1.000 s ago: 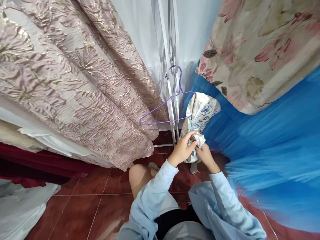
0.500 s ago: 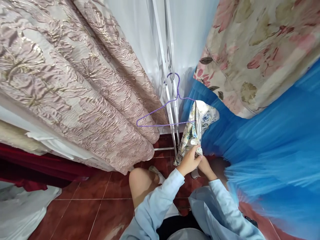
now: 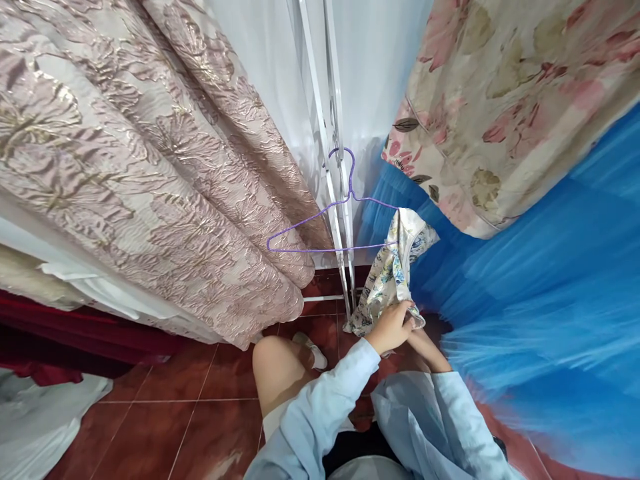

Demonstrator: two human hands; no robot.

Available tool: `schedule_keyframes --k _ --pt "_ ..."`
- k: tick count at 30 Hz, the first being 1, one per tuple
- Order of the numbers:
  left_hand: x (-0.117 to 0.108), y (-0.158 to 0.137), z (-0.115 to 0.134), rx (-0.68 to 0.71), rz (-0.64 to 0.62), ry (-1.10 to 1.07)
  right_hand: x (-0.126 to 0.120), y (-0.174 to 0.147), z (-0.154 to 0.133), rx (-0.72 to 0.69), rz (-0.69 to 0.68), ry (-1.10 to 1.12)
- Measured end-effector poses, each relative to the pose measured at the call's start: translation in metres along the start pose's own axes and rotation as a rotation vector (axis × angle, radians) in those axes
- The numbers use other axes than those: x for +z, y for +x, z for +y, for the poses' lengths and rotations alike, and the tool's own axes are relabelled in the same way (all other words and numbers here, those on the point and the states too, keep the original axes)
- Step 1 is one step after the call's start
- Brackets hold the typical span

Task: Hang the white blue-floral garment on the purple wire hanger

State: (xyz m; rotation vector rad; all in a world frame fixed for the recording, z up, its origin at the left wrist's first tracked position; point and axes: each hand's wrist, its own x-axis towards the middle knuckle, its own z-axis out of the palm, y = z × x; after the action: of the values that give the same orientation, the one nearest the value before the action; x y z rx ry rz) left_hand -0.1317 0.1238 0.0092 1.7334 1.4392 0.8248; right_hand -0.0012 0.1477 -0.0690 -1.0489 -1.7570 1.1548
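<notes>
A floral white garment [image 3: 383, 287] with blue and yellow print hangs from the right end of a purple hanger [image 3: 310, 249]. The hanger's hook goes over a white metal rack [image 3: 320, 127]; its left arm is bare. My left hand [image 3: 393, 328] is closed on the lower right edge of the garment. Just beyond it, my right hand [image 3: 417, 339] grips the same edge, its fingers partly hidden behind the left hand and the cloth.
Pink and gold brocade fabric [image 3: 165, 153] hangs at left. On the right hang a beige floral cloth [image 3: 505, 120] and blue tulle [image 3: 540, 313]. Dark red cloth [image 3: 75, 333] and white fabric [image 3: 45, 427] lie lower left above the red tiled floor [image 3: 150, 433].
Both hands have moved slightly right and down with the garment's edge. The garment looks stretched farther from the hanger, and the view has shifted a little.
</notes>
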Motion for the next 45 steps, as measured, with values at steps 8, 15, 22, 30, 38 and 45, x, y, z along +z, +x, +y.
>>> schedule_keyframes --k 8,15,22,30,38,45 --pt "0.000 0.002 -0.020 -0.071 -0.020 0.096 -0.023 -0.016 -0.034 0.336 -0.106 0.100" --pt "0.018 -0.005 -0.032 0.017 -0.086 0.045 -0.043 -0.035 -0.065 0.356 -0.192 0.065" --pt "0.001 -0.021 -0.037 -0.026 -0.005 -0.474 -0.050 -0.019 -0.115 0.339 -0.395 0.129" --pt "-0.079 -0.063 0.022 -0.060 0.028 -0.717 -0.088 0.014 -0.167 0.210 -0.512 0.246" --pt "-0.119 -0.085 0.071 0.006 0.070 -0.447 -0.041 0.040 -0.228 -0.072 -0.721 0.030" --pt "-0.172 -0.119 0.038 -0.176 -0.199 -0.480 -0.051 0.039 -0.254 0.020 -0.920 0.030"
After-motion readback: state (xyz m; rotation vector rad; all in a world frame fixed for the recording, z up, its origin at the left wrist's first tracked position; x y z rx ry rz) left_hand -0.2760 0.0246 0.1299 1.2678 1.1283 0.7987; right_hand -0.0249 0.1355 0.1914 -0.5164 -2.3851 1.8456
